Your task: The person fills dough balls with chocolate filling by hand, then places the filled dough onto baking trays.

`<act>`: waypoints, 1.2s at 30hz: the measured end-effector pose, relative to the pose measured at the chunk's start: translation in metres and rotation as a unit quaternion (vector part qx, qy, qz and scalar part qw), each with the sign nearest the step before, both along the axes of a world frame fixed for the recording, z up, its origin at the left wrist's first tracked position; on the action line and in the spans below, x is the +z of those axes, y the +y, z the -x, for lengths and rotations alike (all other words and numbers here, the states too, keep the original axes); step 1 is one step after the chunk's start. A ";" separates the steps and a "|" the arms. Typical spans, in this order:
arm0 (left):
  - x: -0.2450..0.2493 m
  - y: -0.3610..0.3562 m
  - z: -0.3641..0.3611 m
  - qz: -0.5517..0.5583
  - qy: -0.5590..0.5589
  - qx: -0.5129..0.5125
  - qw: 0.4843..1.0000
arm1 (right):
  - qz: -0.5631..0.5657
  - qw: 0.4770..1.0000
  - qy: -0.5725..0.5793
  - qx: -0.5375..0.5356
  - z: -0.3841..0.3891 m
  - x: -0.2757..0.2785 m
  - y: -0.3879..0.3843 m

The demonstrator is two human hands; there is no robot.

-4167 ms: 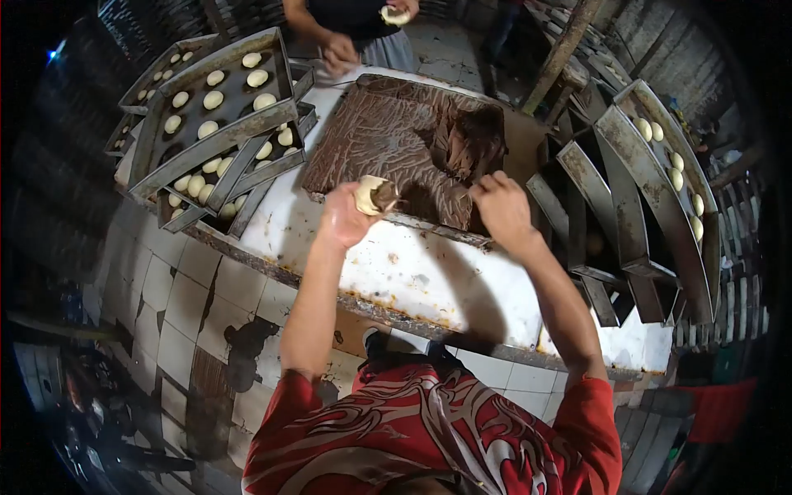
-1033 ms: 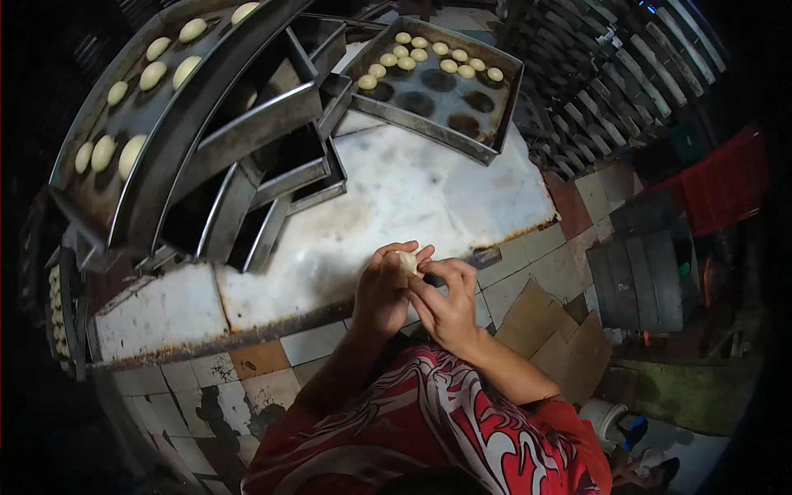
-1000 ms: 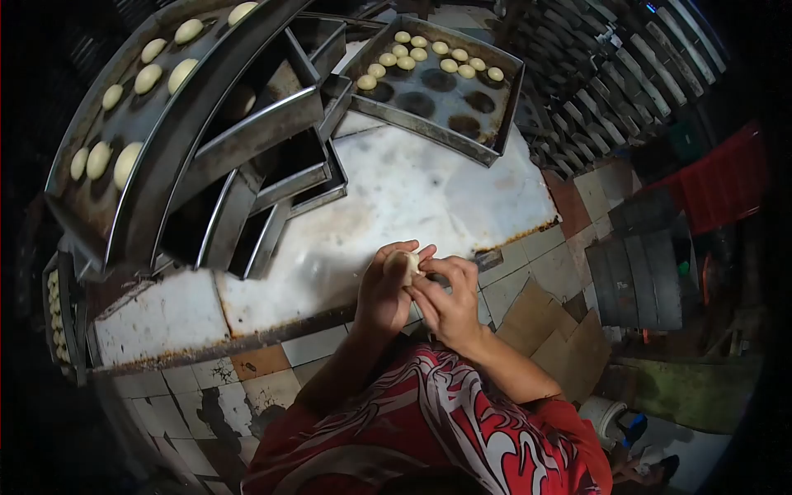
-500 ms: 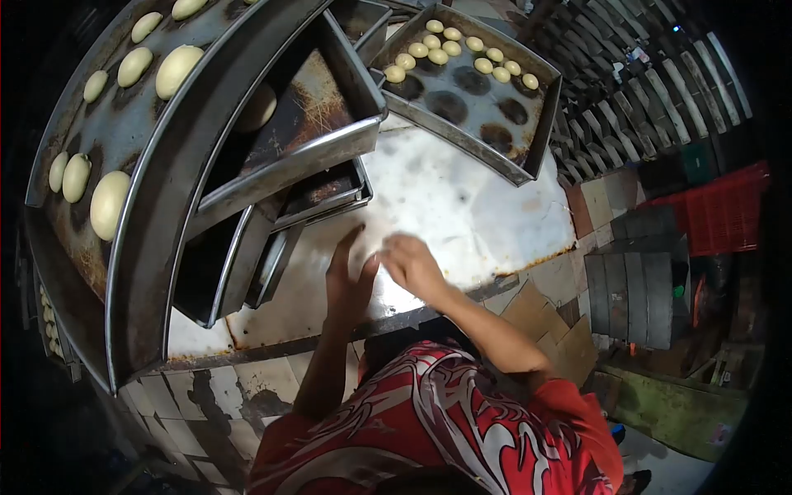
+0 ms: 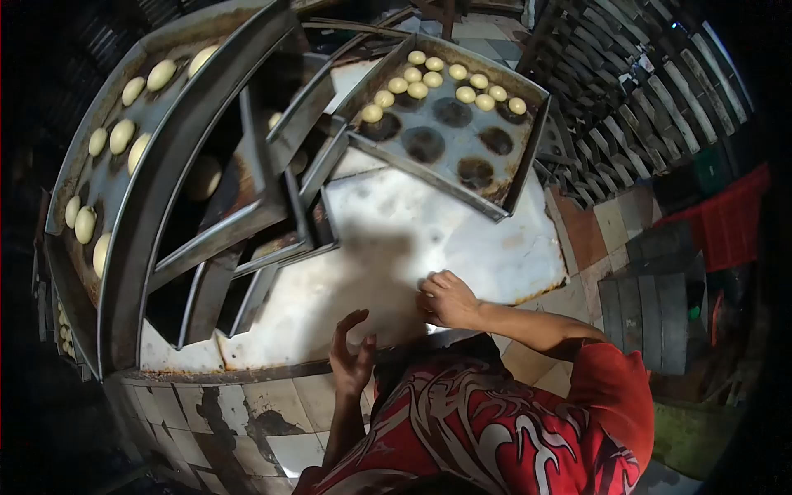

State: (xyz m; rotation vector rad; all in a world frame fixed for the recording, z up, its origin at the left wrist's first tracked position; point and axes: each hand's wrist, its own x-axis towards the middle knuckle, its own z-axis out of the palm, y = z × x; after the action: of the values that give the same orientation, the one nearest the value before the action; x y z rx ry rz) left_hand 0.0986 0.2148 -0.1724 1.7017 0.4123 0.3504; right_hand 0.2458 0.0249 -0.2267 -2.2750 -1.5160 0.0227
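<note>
My left hand point(image 5: 353, 355) is raised at the front edge of the white worktop point(image 5: 371, 202), its fingers curved and apart with nothing between them. To its right, my right hand point(image 5: 448, 299) is low over the worktop with its fingers curled in. Whatever those fingers may hold is hidden under the hand. Beyond both hands sits a metal baking tray point(image 5: 429, 176), with small yellow dough balls point(image 5: 418, 90) grouped along its far and left sides. Dark round stains mark the bare part of its bottom.
At the left, deep metal trays point(image 5: 219, 247) are stacked at crossed angles. The top one holds larger, pale yellow dough pieces point(image 5: 122, 136). Rows of slatted metal point(image 5: 643, 107) line the back right. A red crate point(image 5: 726, 219) and grey metal boxes point(image 5: 648, 318) stand on the right.
My hands were close together over the worktop; now they are apart, the left lower and the right further right. The view has shifted, and the trays appear at slightly different places.
</note>
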 end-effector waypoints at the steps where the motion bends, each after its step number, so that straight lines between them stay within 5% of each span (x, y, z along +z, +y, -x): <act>1: -0.001 -0.012 -0.007 0.017 0.006 0.003 1.000 | -0.005 1.000 -0.005 0.002 -0.006 0.007 -0.006; 4: 0.002 -0.067 -0.049 -0.049 -0.071 -0.054 0.995 | 0.126 0.984 -0.065 0.107 -0.007 0.029 -0.016; 6: 0.013 -0.120 -0.086 0.005 -0.136 -0.101 0.986 | 0.018 0.988 0.149 0.028 0.010 0.031 -0.040; 9: 0.023 -0.207 -0.141 0.089 -0.169 -0.174 0.966 | 0.052 0.940 0.271 0.201 -0.031 0.020 -0.124; 10: 0.021 -0.230 -0.163 0.093 -0.140 -0.210 0.963 | 0.027 0.878 0.415 0.238 -0.048 0.030 -0.170; 13: 0.028 -0.312 -0.241 0.201 -0.034 -0.246 0.947 | -0.084 0.791 0.588 0.147 -0.078 0.025 -0.325; 14: 0.025 -0.339 -0.272 0.212 -0.009 -0.282 0.936 | -0.120 0.704 0.700 0.003 -0.076 0.003 -0.377; 16: 0.005 -0.389 -0.344 0.166 0.051 -0.352 0.920 | -0.153 0.697 0.658 -0.241 -0.076 -0.020 -0.462; 20: -0.137 -0.459 -0.511 -0.032 0.100 -0.325 0.940 | -0.319 0.548 0.590 -0.500 -0.048 -0.097 -0.574; 21: -0.172 -0.465 -0.544 -0.073 0.119 -0.281 0.950 | -0.350 0.547 0.573 -0.500 -0.029 -0.125 -0.602; 22: -0.211 -0.467 -0.574 0.027 0.233 -0.220 0.947 | -0.107 0.670 0.495 -0.543 -0.023 -0.114 -0.611; 23: -0.250 -0.466 -0.600 0.127 0.341 -0.157 0.918 | -0.384 0.310 0.609 -0.621 -0.003 -0.145 -0.635; 25: -0.326 -0.455 -0.642 0.140 0.358 -0.104 0.917 | -0.291 0.388 0.595 -0.641 0.014 -0.139 -0.659; 27: -0.389 -0.442 -0.687 0.029 0.387 -0.117 0.914 | -0.250 0.335 0.577 -0.701 -0.008 -0.141 -0.664; 30: -0.560 -0.453 -0.763 0.017 0.314 -0.073 0.947 | -0.201 0.255 0.572 -0.753 -0.077 -0.155 -0.652; 31: -0.577 -0.454 -0.786 0.019 0.321 -0.064 0.945 | -0.184 0.243 0.571 -0.762 -0.101 -0.160 -0.650; 34: -0.646 -0.453 -0.814 0.068 0.151 -0.015 0.986 | -0.148 0.212 0.574 -0.777 -0.162 -0.178 -0.649; 36: -0.661 -0.450 -0.849 0.259 0.257 -0.073 0.928 | -0.136 0.203 0.574 -0.781 -0.188 -0.185 -0.652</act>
State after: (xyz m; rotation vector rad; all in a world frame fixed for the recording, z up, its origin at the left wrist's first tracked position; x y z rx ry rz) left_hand 0.9480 -0.2350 -0.8334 1.2702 0.6874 -0.3110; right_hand 0.4334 -0.6273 -0.4121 -1.3669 1.5717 0.5831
